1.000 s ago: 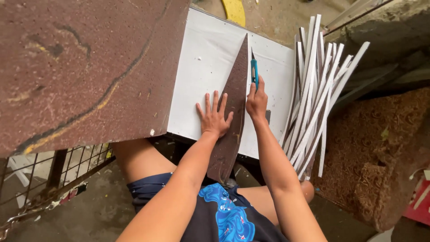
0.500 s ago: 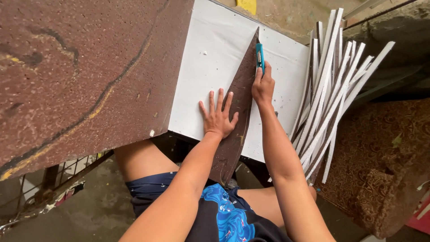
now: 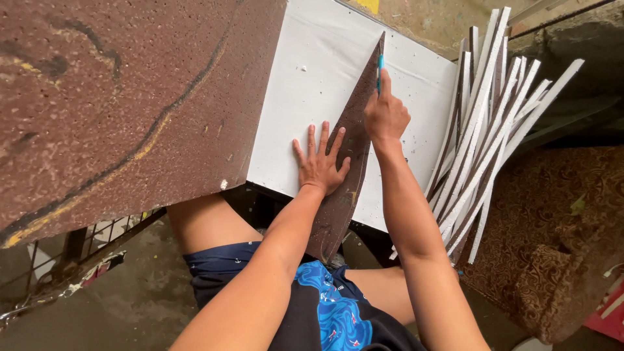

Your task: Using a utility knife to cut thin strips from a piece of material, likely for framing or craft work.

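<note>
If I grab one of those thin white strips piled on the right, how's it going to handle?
Each strip is long and thin, so it would probably bend or sag when held by one end. They look like cut foam board, so likely very light. The pile fans out loosely, so pulling one may shift its neighbours.

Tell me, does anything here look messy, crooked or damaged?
Yes. The cut white strips at the right lie fanned in a loose, crossing heap, some jutting past the white board's edge. Small white crumbs speckle the board. The brown panel at the left looks stained and worn.
</note>
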